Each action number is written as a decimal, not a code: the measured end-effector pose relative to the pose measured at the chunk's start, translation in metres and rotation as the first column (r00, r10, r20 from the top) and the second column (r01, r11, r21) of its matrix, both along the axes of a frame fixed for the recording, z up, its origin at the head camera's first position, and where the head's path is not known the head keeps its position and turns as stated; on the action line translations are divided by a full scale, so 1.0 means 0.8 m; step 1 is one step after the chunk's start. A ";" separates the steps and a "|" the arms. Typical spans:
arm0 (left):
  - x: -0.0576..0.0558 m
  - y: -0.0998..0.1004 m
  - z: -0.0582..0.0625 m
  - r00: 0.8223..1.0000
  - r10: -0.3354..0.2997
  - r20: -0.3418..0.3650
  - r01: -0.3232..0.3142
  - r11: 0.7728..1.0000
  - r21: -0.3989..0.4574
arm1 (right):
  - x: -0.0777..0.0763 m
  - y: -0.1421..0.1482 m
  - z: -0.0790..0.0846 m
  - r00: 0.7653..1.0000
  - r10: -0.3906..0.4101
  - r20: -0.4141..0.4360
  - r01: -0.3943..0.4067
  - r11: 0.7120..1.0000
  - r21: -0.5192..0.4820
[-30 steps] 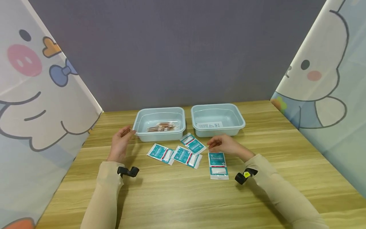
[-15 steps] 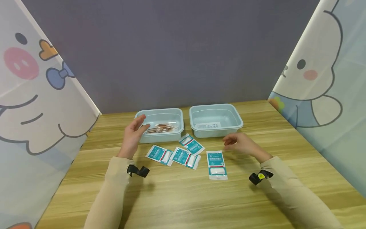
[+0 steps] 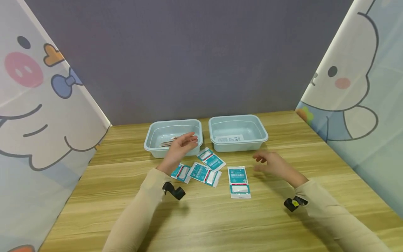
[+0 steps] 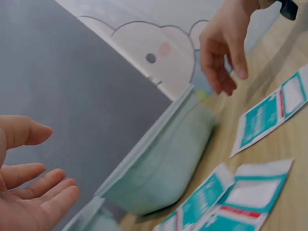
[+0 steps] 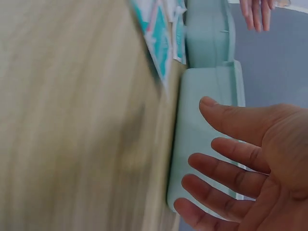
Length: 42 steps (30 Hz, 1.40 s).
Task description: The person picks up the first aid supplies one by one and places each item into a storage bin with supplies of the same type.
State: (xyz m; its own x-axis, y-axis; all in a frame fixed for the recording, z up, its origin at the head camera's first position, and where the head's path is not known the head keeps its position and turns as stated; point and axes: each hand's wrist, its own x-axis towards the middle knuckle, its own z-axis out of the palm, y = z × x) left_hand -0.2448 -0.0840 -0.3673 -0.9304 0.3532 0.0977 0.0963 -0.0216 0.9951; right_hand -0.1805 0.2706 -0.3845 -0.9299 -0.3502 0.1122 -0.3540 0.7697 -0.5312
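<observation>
My left hand (image 3: 178, 150) hovers above the front right of the left pale blue basin (image 3: 151, 148), fingers relaxed and holding nothing. It partly hides the brown-stemmed cotton swabs (image 3: 165, 143) in that basin. Beneath its wrist, a teal-and-white dressing packet (image 3: 181, 172) is partly covered. Two overlapping packets (image 3: 211, 159) lie between the hands, in front of the basins. Another dressing packet (image 3: 239, 182) lies lengthwise, apart, to the left of my right hand (image 3: 277, 166). That hand is raised over the table, fingers loosely bent and spread in the right wrist view, with nothing in them.
The right pale blue basin (image 3: 239, 146) stands close beside the left one and has a white printed packet (image 3: 230, 138) inside. Behind both rises a grey panel (image 3: 201, 63). Cartoon-printed sheets (image 3: 346, 91) flank the wooden table (image 3: 201, 224) on both sides.
My left hand has moved right from the left basin's outer corner to its front right. My right hand has pulled away rightward from the lone packet. The packets stay where they were.
</observation>
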 end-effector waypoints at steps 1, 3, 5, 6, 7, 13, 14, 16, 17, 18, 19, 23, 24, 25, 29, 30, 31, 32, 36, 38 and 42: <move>0.000 0.004 -0.002 1.000 -0.021 0.011 0.021 1.000 0.001 | 0.001 -0.002 -0.002 1.000 -0.003 0.002 0.003 1.000 0.002; -0.001 0.012 -0.006 0.998 -0.058 0.038 0.058 0.998 0.013 | 0.002 -0.006 -0.006 1.000 -0.010 0.006 0.010 1.000 0.012; -0.001 0.018 -0.008 0.995 -0.084 0.063 0.083 0.996 0.017 | 0.002 -0.010 -0.010 1.000 -0.017 0.013 0.017 1.000 0.026; 0.000 0.021 -0.008 0.992 -0.092 0.081 0.091 0.996 0.023 | 0.002 -0.013 -0.012 1.000 -0.017 0.014 0.016 0.999 0.034; 0.000 0.024 -0.009 0.990 -0.098 0.099 0.096 0.995 0.025 | 0.001 -0.016 -0.013 1.000 -0.016 0.015 0.016 0.999 0.040; -0.007 0.033 -0.010 0.976 -0.137 0.172 0.131 0.990 0.044 | 0.001 -0.036 -0.019 1.000 0.013 -0.017 -0.012 0.998 0.063; -0.009 0.034 -0.009 0.972 -0.144 0.187 0.137 0.989 0.049 | 0.002 -0.040 -0.018 0.999 0.023 -0.025 -0.022 0.997 0.069; -0.011 0.036 -0.007 0.966 -0.150 0.211 0.142 0.988 0.055 | 0.003 -0.049 -0.016 0.998 0.049 -0.038 -0.045 0.996 0.082; -0.012 0.036 -0.006 0.963 -0.154 0.220 0.146 0.988 0.052 | 0.003 -0.055 -0.016 0.997 0.063 -0.046 -0.059 0.994 0.089; -0.013 0.037 -0.006 0.961 -0.160 0.224 0.153 0.987 0.050 | 0.004 -0.060 -0.016 0.995 0.080 -0.056 -0.075 0.993 0.093; -0.014 0.037 -0.005 0.959 -0.168 0.227 0.161 0.986 0.047 | 0.004 -0.066 -0.016 0.993 0.096 -0.064 -0.090 0.992 0.093; -0.018 0.036 -0.003 0.947 -0.210 0.243 0.202 0.978 0.059 | 0.006 -0.091 -0.017 0.976 0.183 -0.119 -0.174 0.981 0.087; -0.020 0.035 -0.002 0.943 -0.222 0.248 0.212 0.975 0.065 | 0.007 -0.096 -0.017 0.971 0.202 -0.128 -0.193 0.978 0.080; -0.021 0.035 -0.002 0.939 -0.233 0.255 0.221 0.973 0.072 | 0.008 -0.101 -0.018 0.966 0.219 -0.135 -0.211 0.975 0.071; -0.025 0.031 -0.001 0.928 -0.257 0.271 0.240 0.966 0.093 | 0.006 -0.113 -0.017 0.948 0.259 -0.182 -0.256 0.966 0.041; -0.026 0.030 -0.002 0.927 -0.262 0.270 0.245 0.965 0.096 | 0.004 -0.113 -0.017 0.946 0.256 -0.199 -0.254 0.966 0.037; -0.026 0.029 -0.002 0.925 -0.269 0.268 0.251 0.963 0.099 | 0.002 -0.112 -0.016 0.945 0.247 -0.213 -0.246 0.969 0.031; -0.025 0.027 -0.003 0.924 -0.274 0.265 0.257 0.961 0.098 | 0.000 -0.109 -0.014 0.946 0.233 -0.226 -0.234 0.972 0.027; -0.019 0.016 -0.008 0.922 -0.292 0.255 0.276 0.956 0.094 | -0.013 -0.088 0.001 0.968 0.134 -0.212 -0.145 0.989 -0.038; -0.014 0.009 -0.011 0.924 -0.295 0.243 0.281 0.955 0.092 | -0.020 -0.072 0.012 0.979 0.072 -0.193 -0.089 0.993 -0.081; -0.007 -0.006 -0.020 0.921 -0.315 0.228 0.301 0.949 0.095 | -0.036 -0.034 0.028 0.983 -0.074 -0.169 0.056 0.992 -0.111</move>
State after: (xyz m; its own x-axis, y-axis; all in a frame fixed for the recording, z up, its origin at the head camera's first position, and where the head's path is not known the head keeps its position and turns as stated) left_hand -0.2501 -0.0890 -0.3837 -0.7752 0.6261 -0.0840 -0.1626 -0.0693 0.9843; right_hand -0.2095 0.2433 -0.3624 -0.9138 -0.2676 0.3055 -0.3984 0.7372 -0.5458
